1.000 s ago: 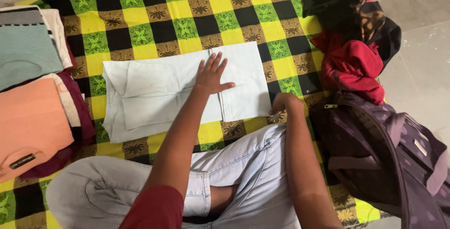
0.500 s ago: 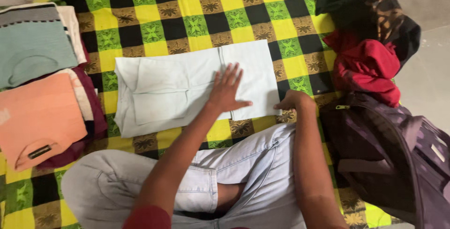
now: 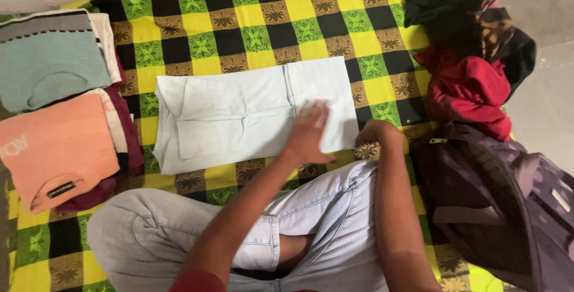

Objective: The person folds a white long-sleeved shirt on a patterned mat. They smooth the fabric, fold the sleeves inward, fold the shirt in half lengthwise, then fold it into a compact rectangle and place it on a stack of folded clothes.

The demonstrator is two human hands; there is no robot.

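Note:
A pale blue folded garment (image 3: 239,112) lies flat on the yellow, green and black checked sheet (image 3: 239,35) in front of my crossed legs. My left hand (image 3: 311,132), blurred with motion, rests flat with fingers apart on the garment's near right part. My right hand (image 3: 375,133) is at the garment's near right corner with fingers curled against the edge; whether it pinches the cloth I cannot tell.
Folded clothes are stacked at the left: a teal top (image 3: 51,65) and an orange top (image 3: 54,148) over maroon cloth. A heap of red and black clothes (image 3: 466,83) lies at the right, with a purple bag (image 3: 502,196) beside my right leg.
My left hand has slid across the garment toward its near right corner, closer to my right hand. The right hand has stayed at that corner. The camera view has shifted slightly.

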